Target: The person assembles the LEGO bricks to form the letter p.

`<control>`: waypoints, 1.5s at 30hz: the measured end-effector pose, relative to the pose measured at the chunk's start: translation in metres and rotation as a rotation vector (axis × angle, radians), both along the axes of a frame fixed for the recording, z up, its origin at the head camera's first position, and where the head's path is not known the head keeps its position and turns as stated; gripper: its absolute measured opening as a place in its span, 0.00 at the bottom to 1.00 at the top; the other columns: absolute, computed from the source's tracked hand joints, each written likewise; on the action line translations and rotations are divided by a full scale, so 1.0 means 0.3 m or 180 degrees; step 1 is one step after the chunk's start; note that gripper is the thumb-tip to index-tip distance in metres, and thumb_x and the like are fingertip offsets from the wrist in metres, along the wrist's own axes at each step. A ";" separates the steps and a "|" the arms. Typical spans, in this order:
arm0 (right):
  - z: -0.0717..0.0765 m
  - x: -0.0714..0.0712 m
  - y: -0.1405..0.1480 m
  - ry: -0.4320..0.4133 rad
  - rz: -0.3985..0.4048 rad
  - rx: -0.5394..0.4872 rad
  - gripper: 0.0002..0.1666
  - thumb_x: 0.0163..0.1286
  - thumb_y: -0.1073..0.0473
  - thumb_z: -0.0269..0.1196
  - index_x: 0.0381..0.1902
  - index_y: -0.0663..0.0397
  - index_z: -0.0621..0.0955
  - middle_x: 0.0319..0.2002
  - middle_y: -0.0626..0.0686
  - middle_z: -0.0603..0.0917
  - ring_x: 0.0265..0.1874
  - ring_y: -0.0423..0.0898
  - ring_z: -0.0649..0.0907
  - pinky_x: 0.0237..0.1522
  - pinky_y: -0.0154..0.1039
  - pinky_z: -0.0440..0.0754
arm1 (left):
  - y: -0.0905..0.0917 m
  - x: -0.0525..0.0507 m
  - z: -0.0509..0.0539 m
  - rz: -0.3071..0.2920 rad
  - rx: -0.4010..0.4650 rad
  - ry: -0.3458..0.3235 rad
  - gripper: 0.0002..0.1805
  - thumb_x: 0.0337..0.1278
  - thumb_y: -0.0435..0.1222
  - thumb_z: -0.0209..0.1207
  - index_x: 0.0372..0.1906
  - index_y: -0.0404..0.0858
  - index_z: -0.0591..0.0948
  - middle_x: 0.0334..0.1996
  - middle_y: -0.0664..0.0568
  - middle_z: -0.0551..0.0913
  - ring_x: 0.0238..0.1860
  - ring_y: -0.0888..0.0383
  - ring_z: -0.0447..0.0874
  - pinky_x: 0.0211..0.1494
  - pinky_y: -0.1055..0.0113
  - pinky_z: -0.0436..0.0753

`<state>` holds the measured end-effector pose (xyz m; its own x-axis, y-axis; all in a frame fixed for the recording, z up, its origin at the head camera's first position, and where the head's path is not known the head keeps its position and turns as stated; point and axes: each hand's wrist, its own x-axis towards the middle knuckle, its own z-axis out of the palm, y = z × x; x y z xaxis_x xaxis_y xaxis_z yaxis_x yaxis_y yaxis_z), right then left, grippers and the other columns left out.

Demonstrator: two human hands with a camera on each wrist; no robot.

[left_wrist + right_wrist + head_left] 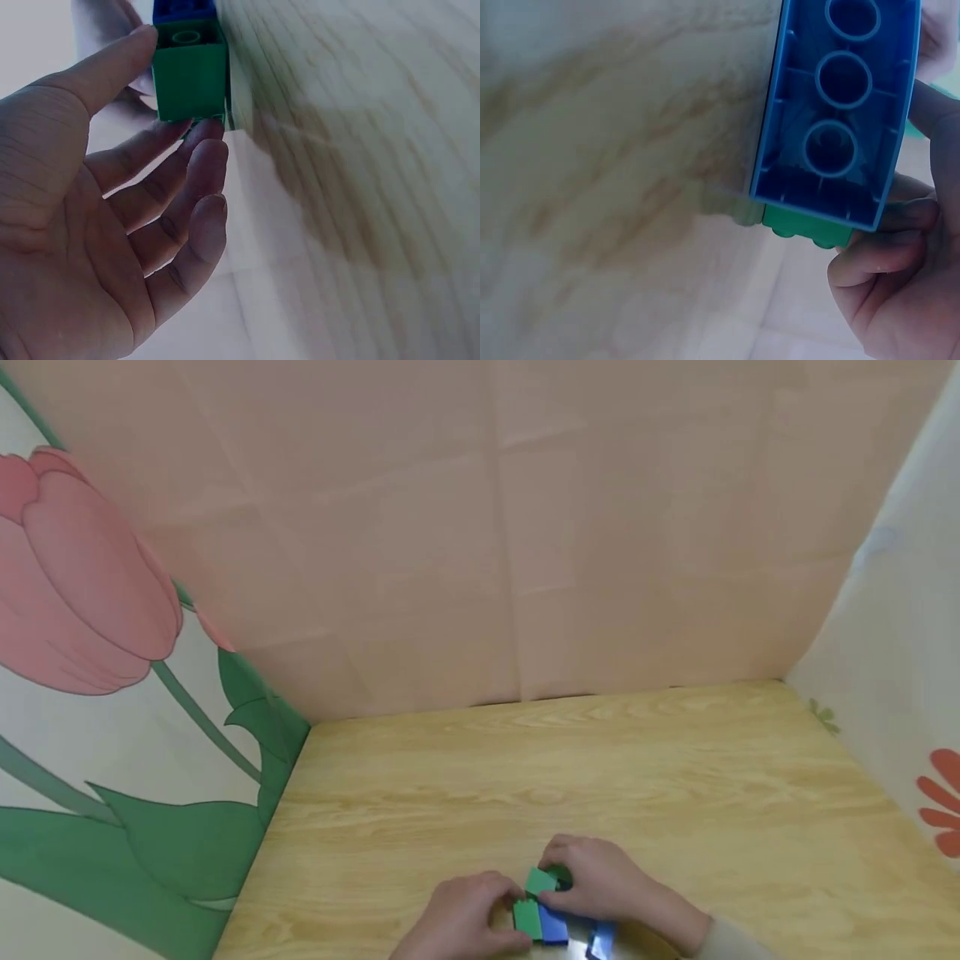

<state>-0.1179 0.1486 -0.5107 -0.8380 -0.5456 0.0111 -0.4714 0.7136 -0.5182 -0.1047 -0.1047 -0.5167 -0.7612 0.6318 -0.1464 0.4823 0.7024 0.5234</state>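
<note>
Fingers of the left hand (467, 917) pinch the near green block (527, 920) against the thumb; right hand (606, 878) grips the upper green block (541, 881), thumb low, index high. Head view: both hands at 6 o'clock in frame, over a wood-grain table (637, 793). Upper block sits at 1 o'clock of the near one; blue block (553, 926) at its 3 o'clock, right beside it. Darker green piece (559, 874) at 3 o'clock of the upper block, partly covered by the right hand. Second blue piece (601, 940) at 4 o'clock of the cluster; can't tell if joined. Pale sleeve (731, 941) on right forearm. Pinkish backdrop (405, 552) at 12, tulip panel (97, 577) at 10. Left wrist view: thumb on the near green block's 10 o'clock corner, index tip at its 6 o'clock edge, other fingers loosely bent below. Dark blue brick (184, 9) at its 12 o'clock. Right wrist view: long blue brick (885, 112) at 1 o'clock, hollow side with three round tubes facing camera; studded green brick (810, 225) pokes out at its 6 o'clock. Right fingers curled at 4 o'clock, contact hidden.
</note>
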 end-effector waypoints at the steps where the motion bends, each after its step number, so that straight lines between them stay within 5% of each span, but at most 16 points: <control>1: 0.003 0.000 -0.003 0.0006 -0.0013 0.0004 0.21 0.64 0.36 0.72 0.44 0.42 0.90 0.42 0.37 0.83 0.35 0.31 0.79 0.35 0.35 0.79 | 0.000 0.000 0.002 0.0018 0.0006 -0.0010 0.26 0.49 0.64 0.73 0.51 0.59 0.86 0.43 0.75 0.82 0.44 0.73 0.80 0.49 0.64 0.82; 11: 0.002 0.006 -0.030 0.0301 0.0014 -0.0068 0.18 0.58 0.44 0.74 0.42 0.47 0.89 0.37 0.36 0.83 0.29 0.29 0.75 0.30 0.29 0.74 | -0.014 0.009 0.008 0.0184 0.0249 -0.0263 0.23 0.46 0.64 0.75 0.45 0.61 0.84 0.38 0.76 0.81 0.34 0.72 0.77 0.40 0.66 0.78; 22: 0.002 0.010 -0.016 0.0242 -0.0028 -0.0393 0.15 0.60 0.45 0.74 0.41 0.45 0.89 0.38 0.35 0.82 0.31 0.30 0.77 0.32 0.29 0.76 | -0.017 0.015 -0.001 0.0257 0.0711 -0.0587 0.13 0.56 0.54 0.74 0.42 0.59 0.85 0.30 0.70 0.80 0.22 0.68 0.76 0.27 0.70 0.75; 35: 0.036 -0.020 0.039 0.0374 -0.0263 -0.0460 0.12 0.61 0.46 0.75 0.42 0.37 0.88 0.45 0.35 0.86 0.44 0.38 0.85 0.46 0.42 0.85 | -0.014 -0.008 0.030 0.0441 0.0886 -0.0163 0.10 0.59 0.51 0.73 0.42 0.60 0.84 0.24 0.67 0.77 0.19 0.68 0.72 0.22 0.71 0.72; 45: 0.041 -0.047 0.127 0.0617 -0.0487 -0.0519 0.11 0.62 0.48 0.76 0.40 0.37 0.87 0.43 0.36 0.87 0.41 0.40 0.87 0.42 0.42 0.86 | 0.031 -0.103 0.060 0.0454 0.0842 0.0334 0.10 0.62 0.51 0.71 0.45 0.56 0.85 0.32 0.69 0.81 0.19 0.71 0.71 0.22 0.72 0.72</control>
